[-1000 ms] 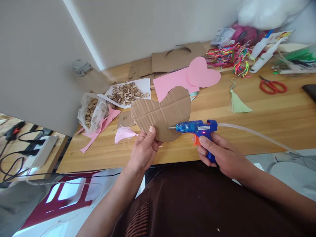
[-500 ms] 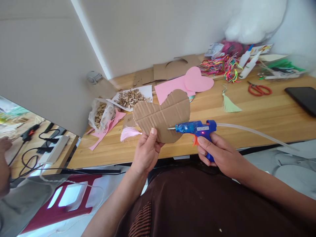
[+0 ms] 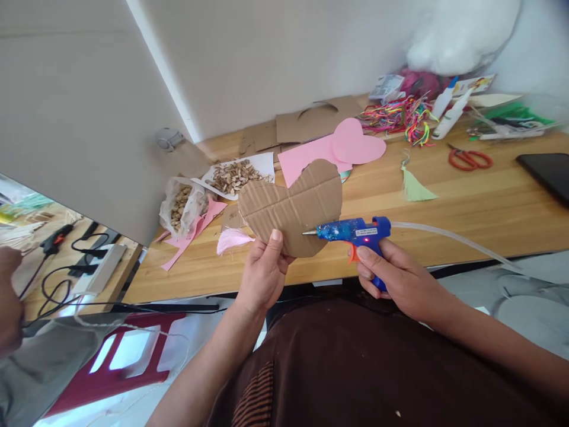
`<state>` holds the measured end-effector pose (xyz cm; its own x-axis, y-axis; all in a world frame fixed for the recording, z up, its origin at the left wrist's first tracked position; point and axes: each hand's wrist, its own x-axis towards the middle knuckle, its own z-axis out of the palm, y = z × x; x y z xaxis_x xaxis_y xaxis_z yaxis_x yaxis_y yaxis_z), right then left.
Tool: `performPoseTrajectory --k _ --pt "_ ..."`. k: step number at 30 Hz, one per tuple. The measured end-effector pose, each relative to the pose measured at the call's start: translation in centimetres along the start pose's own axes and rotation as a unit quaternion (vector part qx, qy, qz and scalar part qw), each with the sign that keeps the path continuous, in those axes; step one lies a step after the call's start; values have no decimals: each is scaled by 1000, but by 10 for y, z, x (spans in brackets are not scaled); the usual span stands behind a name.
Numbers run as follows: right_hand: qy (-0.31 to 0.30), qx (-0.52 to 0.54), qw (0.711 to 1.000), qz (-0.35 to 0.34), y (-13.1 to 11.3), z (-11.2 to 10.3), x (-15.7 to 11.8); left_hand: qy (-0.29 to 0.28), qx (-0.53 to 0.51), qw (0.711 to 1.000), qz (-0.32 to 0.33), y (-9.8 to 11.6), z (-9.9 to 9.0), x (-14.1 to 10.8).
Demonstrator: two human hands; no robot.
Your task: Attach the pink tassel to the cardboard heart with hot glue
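In the head view, your left hand (image 3: 265, 267), at the centre of the frame, pinches the lower edge of the cardboard heart (image 3: 297, 204), thumb on its face; your right hand (image 3: 395, 267), right of centre, wraps the grip of the blue glue gun (image 3: 351, 230). The nozzle (image 3: 310, 232) points across the heart towards your left thumb; whether it touches the cardboard, you cannot tell. A slip of the gun could burn that thumb, and an early squeeze of the orange trigger (image 3: 353, 254) could drop glue in the wrong spot. At left of centre, a plastic bag (image 3: 167, 214) holds small tan pieces (image 3: 180, 204). At far upper right, a clear bag (image 3: 551, 112) holds green material (image 3: 524, 111).
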<state>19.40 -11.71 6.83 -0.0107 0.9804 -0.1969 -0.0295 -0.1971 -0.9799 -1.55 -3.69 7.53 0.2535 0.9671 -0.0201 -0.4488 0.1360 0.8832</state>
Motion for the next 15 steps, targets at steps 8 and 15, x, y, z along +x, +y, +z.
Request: performPoseTrajectory --k 8,15 --pt "8 0 1000 7 0 0 -2 -1 0 1000 -6 1 2 -2" --pt "15 -16 999 -28 2 -2 -2 -1 0 1000 -14 2 2 -4"
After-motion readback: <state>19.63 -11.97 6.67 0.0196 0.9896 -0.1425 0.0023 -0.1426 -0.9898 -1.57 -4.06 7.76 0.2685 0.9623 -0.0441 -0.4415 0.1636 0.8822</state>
